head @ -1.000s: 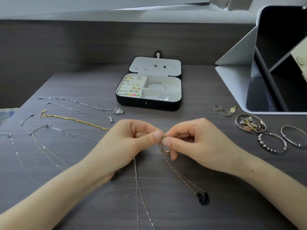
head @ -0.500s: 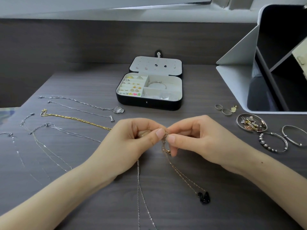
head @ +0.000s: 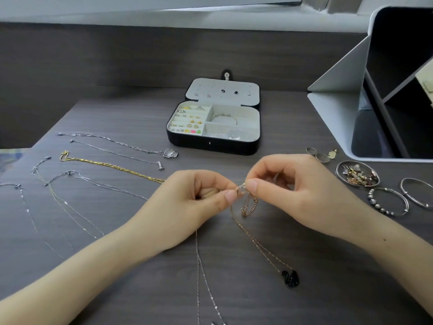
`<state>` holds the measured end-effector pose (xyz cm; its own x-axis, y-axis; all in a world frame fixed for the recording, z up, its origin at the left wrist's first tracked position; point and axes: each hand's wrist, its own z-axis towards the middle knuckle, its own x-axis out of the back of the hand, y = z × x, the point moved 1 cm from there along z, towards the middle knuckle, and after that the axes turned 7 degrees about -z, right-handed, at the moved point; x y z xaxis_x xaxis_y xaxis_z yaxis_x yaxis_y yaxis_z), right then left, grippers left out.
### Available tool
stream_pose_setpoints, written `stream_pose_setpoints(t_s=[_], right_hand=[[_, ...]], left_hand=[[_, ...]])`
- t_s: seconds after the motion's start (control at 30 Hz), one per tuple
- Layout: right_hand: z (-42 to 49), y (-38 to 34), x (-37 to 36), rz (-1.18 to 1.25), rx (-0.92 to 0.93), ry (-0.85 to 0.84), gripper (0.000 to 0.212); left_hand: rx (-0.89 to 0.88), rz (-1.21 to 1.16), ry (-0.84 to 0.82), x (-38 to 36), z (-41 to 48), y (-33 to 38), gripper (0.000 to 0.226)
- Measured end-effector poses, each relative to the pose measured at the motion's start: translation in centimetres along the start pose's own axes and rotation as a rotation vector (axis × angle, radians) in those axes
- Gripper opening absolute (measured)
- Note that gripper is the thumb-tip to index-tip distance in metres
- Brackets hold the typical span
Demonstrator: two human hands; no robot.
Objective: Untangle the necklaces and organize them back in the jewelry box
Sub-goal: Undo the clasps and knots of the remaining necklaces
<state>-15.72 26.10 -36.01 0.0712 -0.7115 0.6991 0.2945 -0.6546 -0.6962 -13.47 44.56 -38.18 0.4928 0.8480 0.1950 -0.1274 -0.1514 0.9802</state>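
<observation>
Left hand [head: 187, 202] and right hand [head: 297, 191] still pinch the rose-gold chain [head: 257, 245], now slightly farther apart, its loop dangling.

Plan of the worktop [head: 140, 289], seen from its near edge. Centre rear: jewelry box [head: 212, 146], lid [head: 222, 90] open behind the tray, a bracelet [head: 223, 118] in the rear right compartment. Left: loose necklaces [head: 112, 165] laid side by side. Centre front: left hand [head: 187, 207] and right hand [head: 304, 193] meet, fingers pinching one chain [head: 244, 204] between them. Its pendant [head: 290, 279] lies nearer, to the right. A second chain [head: 197, 259] runs from under the left hand to the near edge. Right: small dish [head: 337, 171], two bangles [head: 374, 201] beside it, an open case [head: 339, 113] behind.
</observation>
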Motion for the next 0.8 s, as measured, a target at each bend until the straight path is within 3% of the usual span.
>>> stream_pose_setpoints(t_s=[0.13, 0.37, 0.53, 0.67, 0.8], right_hand=[[0.1, 0.1, -0.1, 0.146, -0.069, -0.123, 0.017], [0.1, -0.2, 0.1, 0.324, -0.120, -0.144, 0.012], [0.2, -0.3, -0.7, 0.426, -0.224, -0.303, 0.012], [0.3, -0.2, -1.0, 0.404, -0.207, -0.197, 0.008], [0.1, -0.2, -0.8, 0.316, -0.069, -0.053, 0.010]], left_hand=[[0.031, -0.032, -0.036, -0.2, -0.2, 0.4, 0.018], [0.016, -0.004, -0.003, -0.4, -0.2, 0.7, 0.012], [-0.044, 0.090, -0.025, -0.7, -0.4, 0.8, 0.010], [0.015, -0.005, -0.060, -0.5, -0.4, 0.6, 0.005], [0.082, -0.107, -0.100, -0.2, -0.2, 0.7, 0.009]])
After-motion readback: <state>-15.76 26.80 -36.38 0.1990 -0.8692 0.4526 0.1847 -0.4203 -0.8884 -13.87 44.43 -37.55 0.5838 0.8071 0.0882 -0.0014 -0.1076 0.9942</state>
